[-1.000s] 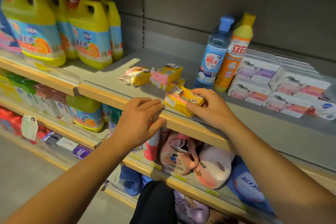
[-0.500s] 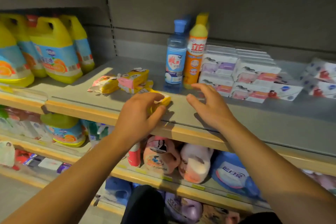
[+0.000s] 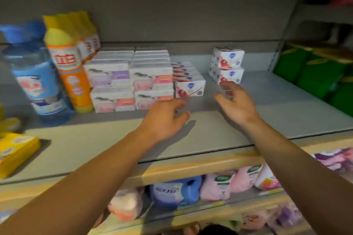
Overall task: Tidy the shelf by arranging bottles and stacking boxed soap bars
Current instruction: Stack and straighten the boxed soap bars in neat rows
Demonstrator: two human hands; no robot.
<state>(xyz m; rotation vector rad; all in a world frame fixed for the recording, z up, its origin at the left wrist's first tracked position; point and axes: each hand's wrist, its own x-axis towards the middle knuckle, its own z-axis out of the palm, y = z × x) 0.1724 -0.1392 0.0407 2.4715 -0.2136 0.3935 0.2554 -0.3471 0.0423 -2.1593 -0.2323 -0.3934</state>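
**Both hands empty above the grey shelf**

The left hand [image 3: 164, 118] hovered over the flat grey metal shelf board [image 3: 210, 139] with its fingers loosely curled and spread, gripping nothing. The right hand [image 3: 236, 104] reached forward beside it, fingers relaxed and apart, also empty, its fingertips just in front of a two-high stack of white soap boxes with red print [image 3: 227, 66].

Between the hands and the back wall a row of white soap boxes with red print and a blue badge [image 3: 189, 82] stood in a single layer. To the left of that row, white boxed soap bars with pink, orange and purple panels [image 3: 131, 84] were stacked two high in two columns. Further left stood a tall orange plastic bottle with a yellow cap [image 3: 71, 74] and, beside it, a clear blue plastic bottle with a blue cap [image 3: 36, 80]. A yellow wrapped pack [image 3: 15, 152] lay near the front edge at far left.

The shelf had a pale wooden front lip [image 3: 191, 166] and a plain grey back panel [image 3: 172, 5]. Pink and blue soft refill pouches [image 3: 191, 189] filled the shelf below, and green packages [image 3: 313, 74] sat in the next bay to the right. The picture was motion-blurred.
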